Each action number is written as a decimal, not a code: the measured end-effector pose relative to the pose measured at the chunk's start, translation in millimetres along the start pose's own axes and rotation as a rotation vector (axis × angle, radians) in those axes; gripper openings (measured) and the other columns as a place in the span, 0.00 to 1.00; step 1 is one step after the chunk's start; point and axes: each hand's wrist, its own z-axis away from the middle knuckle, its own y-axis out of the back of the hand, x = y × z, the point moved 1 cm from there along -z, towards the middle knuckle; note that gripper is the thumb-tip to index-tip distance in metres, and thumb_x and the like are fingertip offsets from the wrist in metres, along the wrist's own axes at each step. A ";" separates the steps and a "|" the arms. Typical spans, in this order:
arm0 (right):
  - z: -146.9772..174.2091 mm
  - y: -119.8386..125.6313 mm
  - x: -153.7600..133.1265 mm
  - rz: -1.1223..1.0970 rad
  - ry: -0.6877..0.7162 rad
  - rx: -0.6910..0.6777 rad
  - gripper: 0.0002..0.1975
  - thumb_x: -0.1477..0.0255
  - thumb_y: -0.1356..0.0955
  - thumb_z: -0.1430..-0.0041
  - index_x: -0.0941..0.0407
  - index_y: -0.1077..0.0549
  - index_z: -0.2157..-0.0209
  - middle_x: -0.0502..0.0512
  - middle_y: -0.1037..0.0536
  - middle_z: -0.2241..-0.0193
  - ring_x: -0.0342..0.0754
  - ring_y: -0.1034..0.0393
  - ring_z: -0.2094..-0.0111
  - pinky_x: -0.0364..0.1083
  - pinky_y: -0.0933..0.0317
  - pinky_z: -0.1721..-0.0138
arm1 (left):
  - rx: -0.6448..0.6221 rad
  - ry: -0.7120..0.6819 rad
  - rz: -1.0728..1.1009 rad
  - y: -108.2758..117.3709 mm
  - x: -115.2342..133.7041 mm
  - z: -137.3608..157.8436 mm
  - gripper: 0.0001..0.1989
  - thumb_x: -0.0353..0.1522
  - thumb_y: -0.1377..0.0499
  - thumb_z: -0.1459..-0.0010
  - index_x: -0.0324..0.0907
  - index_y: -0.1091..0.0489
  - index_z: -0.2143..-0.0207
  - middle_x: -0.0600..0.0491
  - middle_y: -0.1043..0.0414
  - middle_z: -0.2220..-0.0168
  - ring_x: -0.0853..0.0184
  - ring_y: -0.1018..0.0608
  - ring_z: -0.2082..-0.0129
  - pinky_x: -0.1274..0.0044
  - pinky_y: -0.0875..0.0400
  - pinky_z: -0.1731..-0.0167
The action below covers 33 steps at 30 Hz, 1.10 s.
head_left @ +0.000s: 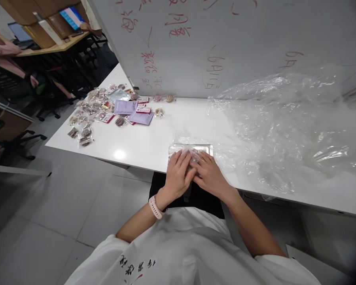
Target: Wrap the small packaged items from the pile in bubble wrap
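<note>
At the table's near edge, my left hand [178, 174] and my right hand [210, 174] meet over a flat silvery rectangular item [208, 149] covered in clear plastic. My fingers are bent into a crinkled clear plastic bag [186, 141], gripping it from both sides. The thumbs point inward towards each other. The item's front and middle are mostly hidden under my hands, so I cannot tell what it is. Loose film on the right reaches up to my right hand.
A big heap of clear plastic film [273, 130] covers the table's right side. Several small wrapped packets [90, 103], purple pouches [141, 118] and red-white cards [143, 110] lie on the left. A whiteboard [178, 55] stands behind. Chairs and people are at far left.
</note>
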 end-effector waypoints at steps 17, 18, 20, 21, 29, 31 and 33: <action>14.7 3.6 -2.3 0.035 -0.213 0.086 0.26 0.61 0.41 0.30 0.54 0.41 0.34 0.61 0.37 0.35 0.56 0.46 0.33 0.57 0.43 0.38 | -0.172 -0.308 -0.370 4.0 -19.9 9.1 0.36 0.39 0.43 0.35 0.43 0.54 0.30 0.40 0.41 0.34 0.51 0.46 0.30 0.54 0.49 0.33; 11.6 4.0 -0.2 0.036 -0.164 0.036 0.28 0.60 0.39 0.31 0.54 0.42 0.34 0.61 0.39 0.34 0.56 0.47 0.33 0.58 0.44 0.38 | -0.166 -0.308 -0.361 4.3 -21.3 9.2 0.35 0.40 0.44 0.35 0.43 0.53 0.30 0.40 0.40 0.34 0.51 0.45 0.30 0.54 0.49 0.33; 10.4 8.0 7.8 0.032 -0.097 -0.061 0.31 0.56 0.37 0.33 0.54 0.42 0.33 0.60 0.41 0.33 0.57 0.49 0.32 0.58 0.44 0.37 | -0.157 -0.316 -0.339 6.5 -24.7 7.4 0.34 0.41 0.44 0.35 0.43 0.49 0.32 0.41 0.39 0.35 0.52 0.43 0.31 0.55 0.49 0.34; 11.0 11.0 13.1 0.018 -0.076 -0.103 0.33 0.55 0.36 0.34 0.53 0.43 0.33 0.60 0.41 0.33 0.57 0.50 0.32 0.59 0.44 0.37 | -0.159 -0.324 -0.323 8.5 -26.5 5.3 0.34 0.42 0.43 0.36 0.43 0.47 0.32 0.41 0.38 0.35 0.51 0.42 0.31 0.56 0.48 0.34; 9.8 21.1 19.4 -0.032 -0.006 -0.118 0.26 0.65 0.38 0.31 0.50 0.42 0.33 0.57 0.39 0.34 0.55 0.47 0.33 0.59 0.39 0.39 | -0.283 -0.385 -0.260 28.2 -33.5 -11.8 0.30 0.36 0.36 0.42 0.44 0.38 0.38 0.42 0.35 0.37 0.51 0.34 0.36 0.59 0.37 0.40; 12.2 18.2 5.2 0.071 -0.017 -0.058 0.22 0.70 0.40 0.30 0.55 0.36 0.37 0.61 0.33 0.38 0.55 0.41 0.37 0.57 0.36 0.41 | -0.285 -0.405 -0.285 29.1 -30.0 -5.0 0.28 0.28 0.38 0.41 0.43 0.39 0.39 0.42 0.35 0.37 0.51 0.34 0.36 0.59 0.36 0.41; 16.3 16.7 -9.4 0.189 -0.021 -0.004 0.18 0.72 0.41 0.30 0.58 0.30 0.43 0.62 0.28 0.43 0.55 0.34 0.43 0.55 0.34 0.45 | -0.287 -0.412 -0.272 31.7 -25.3 4.4 0.27 0.22 0.43 0.41 0.43 0.39 0.39 0.43 0.34 0.38 0.53 0.33 0.37 0.60 0.35 0.42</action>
